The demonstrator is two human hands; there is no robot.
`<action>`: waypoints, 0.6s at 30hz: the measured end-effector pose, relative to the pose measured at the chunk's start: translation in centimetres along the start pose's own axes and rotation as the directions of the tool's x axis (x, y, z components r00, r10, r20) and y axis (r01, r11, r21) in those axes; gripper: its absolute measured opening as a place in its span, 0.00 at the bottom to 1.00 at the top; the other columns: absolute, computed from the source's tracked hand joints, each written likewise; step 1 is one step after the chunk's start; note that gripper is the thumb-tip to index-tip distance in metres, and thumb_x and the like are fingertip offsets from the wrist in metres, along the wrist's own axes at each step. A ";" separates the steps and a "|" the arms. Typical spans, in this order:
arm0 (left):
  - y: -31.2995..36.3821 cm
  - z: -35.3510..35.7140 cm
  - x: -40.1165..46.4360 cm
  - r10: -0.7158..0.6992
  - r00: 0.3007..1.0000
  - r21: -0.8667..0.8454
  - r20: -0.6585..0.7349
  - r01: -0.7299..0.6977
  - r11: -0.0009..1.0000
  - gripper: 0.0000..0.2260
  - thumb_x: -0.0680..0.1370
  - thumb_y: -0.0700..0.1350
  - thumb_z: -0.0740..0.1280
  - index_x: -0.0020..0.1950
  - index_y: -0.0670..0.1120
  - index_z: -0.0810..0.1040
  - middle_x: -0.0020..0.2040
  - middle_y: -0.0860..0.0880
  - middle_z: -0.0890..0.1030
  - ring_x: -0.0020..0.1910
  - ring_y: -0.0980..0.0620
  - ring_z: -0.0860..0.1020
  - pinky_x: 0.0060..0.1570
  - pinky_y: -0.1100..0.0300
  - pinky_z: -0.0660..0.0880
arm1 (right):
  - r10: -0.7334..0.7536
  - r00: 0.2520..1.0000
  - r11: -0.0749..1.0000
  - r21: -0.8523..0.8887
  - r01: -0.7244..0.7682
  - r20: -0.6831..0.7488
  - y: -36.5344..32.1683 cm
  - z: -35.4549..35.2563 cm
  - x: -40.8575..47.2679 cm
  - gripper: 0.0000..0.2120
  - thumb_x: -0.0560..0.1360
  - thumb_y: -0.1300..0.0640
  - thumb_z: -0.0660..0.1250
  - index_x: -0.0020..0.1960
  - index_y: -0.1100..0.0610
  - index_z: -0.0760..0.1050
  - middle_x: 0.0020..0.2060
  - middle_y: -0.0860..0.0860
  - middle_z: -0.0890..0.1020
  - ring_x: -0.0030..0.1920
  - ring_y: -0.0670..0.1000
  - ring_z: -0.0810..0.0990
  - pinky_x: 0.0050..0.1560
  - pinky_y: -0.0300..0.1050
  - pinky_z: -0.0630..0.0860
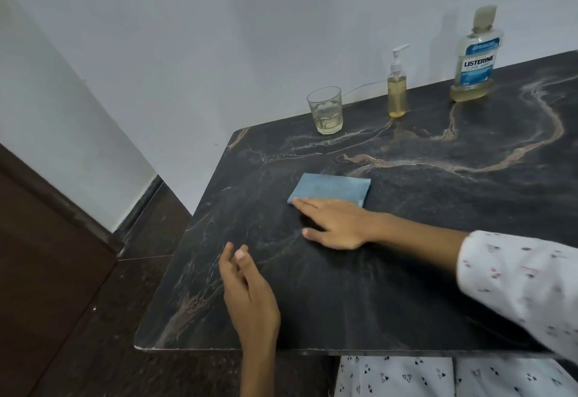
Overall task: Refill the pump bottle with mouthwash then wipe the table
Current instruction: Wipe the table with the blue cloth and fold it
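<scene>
Dark marble table [406,271], folded blue cloth [331,189]

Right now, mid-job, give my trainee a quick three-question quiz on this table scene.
1. True or false: the right hand lies flat with its fingers on the blue cloth.
2. Which stands nearest the table's left edge? A) glass B) pump bottle C) mouthwash bottle
3. Fill in: the left hand holds ____.

Key: 1 true; 2 A; 3 nothing.
</scene>
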State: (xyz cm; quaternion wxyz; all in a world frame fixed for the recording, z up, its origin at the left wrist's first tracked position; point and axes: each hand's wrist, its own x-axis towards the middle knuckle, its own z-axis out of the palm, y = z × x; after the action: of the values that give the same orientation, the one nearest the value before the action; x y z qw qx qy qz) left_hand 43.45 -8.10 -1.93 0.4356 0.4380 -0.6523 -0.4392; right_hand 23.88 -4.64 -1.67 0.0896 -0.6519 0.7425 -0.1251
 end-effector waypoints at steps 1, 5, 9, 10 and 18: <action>-0.1 0.0 0.0 0.005 1.000 0.000 0.003 -0.005 1.000 0.25 0.78 0.60 0.49 0.72 0.52 0.62 0.64 0.54 0.74 0.61 0.54 0.72 0.55 0.60 0.65 | -0.035 0.999 0.999 -0.010 0.035 -0.009 0.7 -0.4 -0.8 0.31 0.80 0.45 0.54 0.77 0.56 0.49 0.75 0.51 0.57 0.73 0.51 0.59 0.69 0.47 0.58; -0.1 0.0 -0.2 0.016 1.000 0.010 0.009 -0.016 1.000 0.29 0.74 0.63 0.48 0.72 0.52 0.62 0.62 0.56 0.73 0.59 0.56 0.72 0.54 0.62 0.65 | 0.060 0.998 0.982 -0.177 -0.061 -0.011 4.3 -2.1 -0.4 0.29 0.81 0.43 0.50 0.77 0.56 0.49 0.76 0.51 0.53 0.75 0.49 0.51 0.73 0.46 0.47; -0.2 0.2 -0.2 0.021 1.000 0.059 0.008 -0.021 0.998 0.25 0.77 0.60 0.49 0.72 0.52 0.62 0.62 0.57 0.74 0.60 0.56 0.72 0.54 0.60 0.65 | 0.142 0.990 0.965 -0.223 -0.141 -0.011 4.8 -1.6 2.2 0.27 0.82 0.45 0.45 0.77 0.56 0.47 0.76 0.52 0.51 0.75 0.51 0.49 0.73 0.47 0.46; -0.3 0.3 -0.2 0.021 1.000 0.065 0.006 -0.022 0.998 0.24 0.79 0.59 0.49 0.72 0.52 0.62 0.62 0.57 0.74 0.61 0.55 0.72 0.55 0.60 0.65 | 0.154 0.988 0.965 -0.211 -0.156 -0.024 4.6 -1.6 2.7 0.26 0.82 0.47 0.46 0.77 0.57 0.50 0.76 0.53 0.52 0.75 0.52 0.51 0.72 0.48 0.48; -0.3 0.1 0.0 0.014 1.000 0.027 -0.018 -0.013 1.000 0.21 0.80 0.57 0.49 0.70 0.51 0.64 0.62 0.54 0.75 0.56 0.60 0.74 0.52 0.63 0.66 | -0.095 0.989 0.992 -0.076 0.104 0.116 -4.4 -1.2 -3.5 0.18 0.81 0.53 0.53 0.70 0.55 0.65 0.67 0.57 0.70 0.66 0.58 0.69 0.65 0.51 0.65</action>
State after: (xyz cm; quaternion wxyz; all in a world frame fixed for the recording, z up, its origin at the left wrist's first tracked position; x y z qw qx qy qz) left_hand 43.45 -8.16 -2.25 0.4386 0.4434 -0.6571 -0.4232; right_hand 28.12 -1.65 0.68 0.0978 -0.6972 0.7075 -0.0620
